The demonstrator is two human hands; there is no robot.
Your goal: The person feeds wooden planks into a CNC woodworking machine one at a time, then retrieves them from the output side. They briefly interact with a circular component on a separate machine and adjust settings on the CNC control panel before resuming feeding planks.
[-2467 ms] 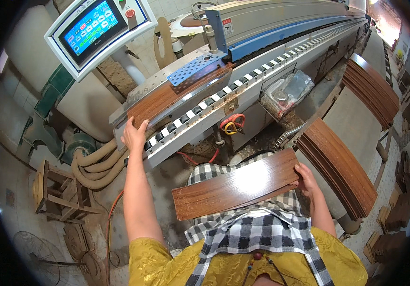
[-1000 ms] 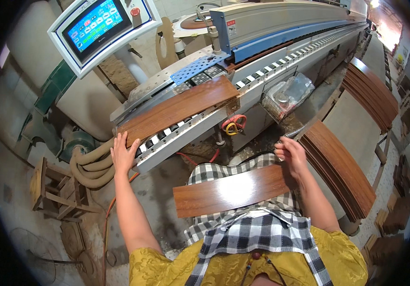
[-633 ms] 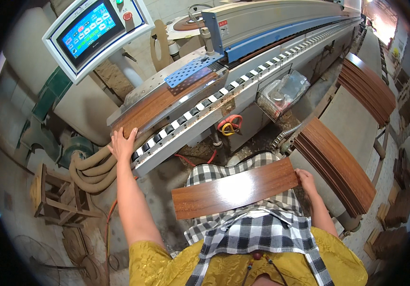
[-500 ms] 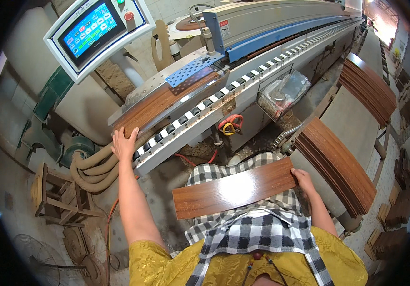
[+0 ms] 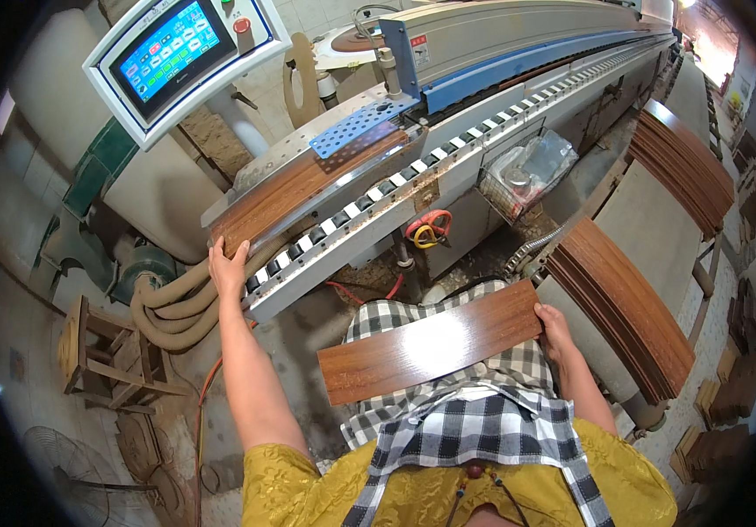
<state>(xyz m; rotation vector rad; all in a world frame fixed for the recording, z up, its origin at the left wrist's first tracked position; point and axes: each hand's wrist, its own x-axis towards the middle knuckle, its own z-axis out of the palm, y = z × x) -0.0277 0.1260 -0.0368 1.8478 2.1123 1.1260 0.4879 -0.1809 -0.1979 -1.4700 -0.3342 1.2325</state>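
Observation:
A glossy brown wooden plank (image 5: 264, 206) lies lengthwise on the machine's infeed bed, its far part under a blue perforated guard (image 5: 362, 126). At its near end my left hand (image 5: 230, 267) touches the board, thumb and fingers spread apart. A second brown plank (image 5: 378, 356) lies across my lap on the checked apron, light glaring off its middle. My right hand (image 5: 555, 331) is closed on this plank's right end, thumb at the edge; the fingers beneath are partly hidden.
A roller track (image 5: 343, 220) runs along the machine's front. Stacked planks (image 5: 628, 307) rest on a grey conveyor at my right, with another stack (image 5: 681, 167) beyond. A control screen (image 5: 172, 57) stands upper left. Hoses (image 5: 176, 307) and a wooden stool (image 5: 115, 360) are at left.
My right hand has shifted slightly at the lap plank's right end, which has risen a little. My left hand stays at the other board's end. The view has shifted slightly.

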